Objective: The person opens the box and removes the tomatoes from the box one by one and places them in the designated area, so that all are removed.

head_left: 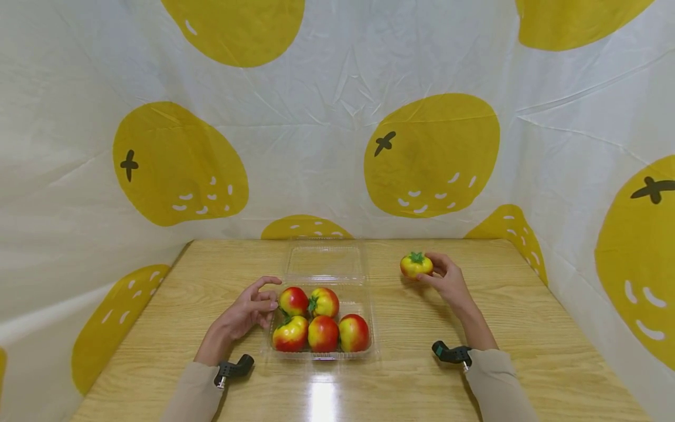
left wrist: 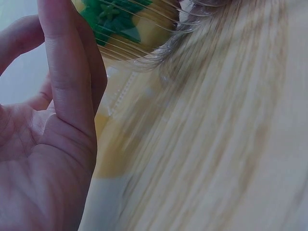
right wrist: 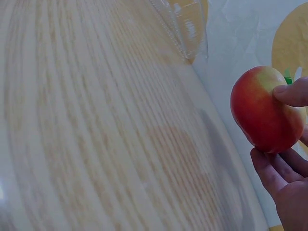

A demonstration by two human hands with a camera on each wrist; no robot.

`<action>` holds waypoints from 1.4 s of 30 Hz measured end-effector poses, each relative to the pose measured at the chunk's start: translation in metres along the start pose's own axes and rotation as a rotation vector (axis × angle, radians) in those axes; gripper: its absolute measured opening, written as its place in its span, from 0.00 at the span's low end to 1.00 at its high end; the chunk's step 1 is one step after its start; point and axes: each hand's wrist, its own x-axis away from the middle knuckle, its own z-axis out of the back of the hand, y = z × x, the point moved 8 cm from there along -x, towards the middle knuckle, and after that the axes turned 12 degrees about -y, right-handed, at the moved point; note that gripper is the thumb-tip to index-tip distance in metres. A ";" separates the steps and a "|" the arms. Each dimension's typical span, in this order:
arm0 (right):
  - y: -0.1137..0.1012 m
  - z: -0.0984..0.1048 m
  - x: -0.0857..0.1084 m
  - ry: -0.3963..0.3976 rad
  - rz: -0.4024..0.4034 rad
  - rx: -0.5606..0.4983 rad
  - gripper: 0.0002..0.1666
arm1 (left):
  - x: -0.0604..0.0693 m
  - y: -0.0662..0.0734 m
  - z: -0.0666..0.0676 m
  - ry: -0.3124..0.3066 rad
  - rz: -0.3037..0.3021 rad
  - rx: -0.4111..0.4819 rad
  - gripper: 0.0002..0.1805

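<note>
My right hand [head_left: 447, 281] holds a red-and-yellow fruit [head_left: 415, 265] with a green leafy top, right of the clear box. In the right wrist view the thumb and fingers of the right hand [right wrist: 288, 187] pinch the fruit [right wrist: 263, 110] from both sides. The clear plastic box [head_left: 348, 355] holds several similar fruits, such as one [head_left: 354, 333] at its front right corner. At the box's left side is my left hand [head_left: 246, 310], fingers loosely bent and holding nothing. In the left wrist view the left hand [left wrist: 62, 120] is beside the box wall, a fruit's green leaves [left wrist: 113, 19] behind it.
The box's clear lid [head_left: 324, 262] lies opened toward the back of the wooden table [head_left: 406, 375]. A white cloth [head_left: 306, 146] with yellow fruit prints hangs behind the table and along its sides. Each wrist wears a black device, the left one [head_left: 234, 369] near the box's front left corner.
</note>
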 end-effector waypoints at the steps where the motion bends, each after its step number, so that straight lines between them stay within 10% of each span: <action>1: 0.001 0.000 -0.001 -0.004 -0.003 -0.003 0.41 | 0.000 0.000 0.000 -0.002 0.000 0.001 0.28; 42: 0.014 -0.015 -0.007 -0.073 -0.047 0.008 0.41 | 0.001 -0.004 0.004 0.031 0.040 -0.007 0.28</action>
